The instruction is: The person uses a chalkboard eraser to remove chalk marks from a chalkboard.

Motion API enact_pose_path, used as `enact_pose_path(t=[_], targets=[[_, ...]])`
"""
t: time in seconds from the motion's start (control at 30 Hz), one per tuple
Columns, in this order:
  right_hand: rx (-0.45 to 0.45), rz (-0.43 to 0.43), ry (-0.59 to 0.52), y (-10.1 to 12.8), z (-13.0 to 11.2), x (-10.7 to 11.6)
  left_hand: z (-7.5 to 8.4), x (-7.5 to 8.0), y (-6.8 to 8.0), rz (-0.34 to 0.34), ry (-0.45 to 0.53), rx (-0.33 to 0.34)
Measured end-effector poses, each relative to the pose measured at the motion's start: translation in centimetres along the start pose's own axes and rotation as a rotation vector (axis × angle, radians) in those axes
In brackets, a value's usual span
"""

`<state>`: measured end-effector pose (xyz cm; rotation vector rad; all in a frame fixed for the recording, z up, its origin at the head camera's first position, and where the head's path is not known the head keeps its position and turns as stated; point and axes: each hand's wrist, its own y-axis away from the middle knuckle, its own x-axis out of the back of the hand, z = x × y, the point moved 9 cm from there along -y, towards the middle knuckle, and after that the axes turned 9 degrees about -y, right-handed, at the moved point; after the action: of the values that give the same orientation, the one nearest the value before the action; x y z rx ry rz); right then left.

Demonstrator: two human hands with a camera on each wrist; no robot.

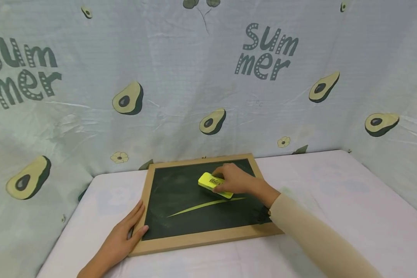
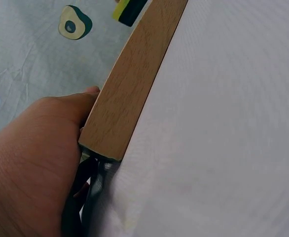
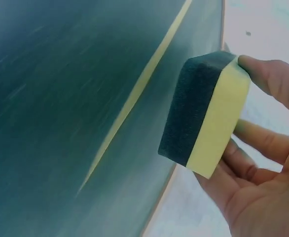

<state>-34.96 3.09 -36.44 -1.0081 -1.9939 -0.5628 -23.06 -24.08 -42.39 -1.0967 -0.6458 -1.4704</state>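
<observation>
A chalkboard (image 1: 177,185) with a wooden frame lies on the table, its dark surface marked by a tapering yellow streak (image 1: 199,207). My right hand (image 1: 236,179) holds a yellow board eraser (image 1: 206,179) over the right half of the board, between thumb and fingers. Seen from the right wrist, the eraser's dark felt side (image 3: 191,106) faces the board and appears raised off it. At the board's near left corner, my left hand (image 1: 121,235) rests on the frame (image 2: 129,84), fingers stretched along the left edge, thumb on the frame near the corner.
A white cloth covers the table (image 1: 319,185) around the board. Behind it and at both sides hangs a pale curtain (image 1: 170,77) printed with avocados and lettering. Faint smudges show on the board's left part. A dark strap is at my right wrist.
</observation>
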Motion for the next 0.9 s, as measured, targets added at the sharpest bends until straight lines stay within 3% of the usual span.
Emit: enact_pose_path(t=[0.33, 0.57, 0.9], targets=[[-0.066, 0.153, -0.011, 5.1, 5.6, 2.6, 0.2, 0.1, 0.1, 0.009, -0.01, 0.003], [-0.095, 0.204, 0.062, 6.4, 6.2, 2.7, 0.1, 0.1, 0.2, 0.006, -0.002, 0.004], [-0.123, 0.262, 0.084, 5.9, 5.7, 2.7, 0.0, 0.1, 0.1, -0.006, 0.002, -0.002]])
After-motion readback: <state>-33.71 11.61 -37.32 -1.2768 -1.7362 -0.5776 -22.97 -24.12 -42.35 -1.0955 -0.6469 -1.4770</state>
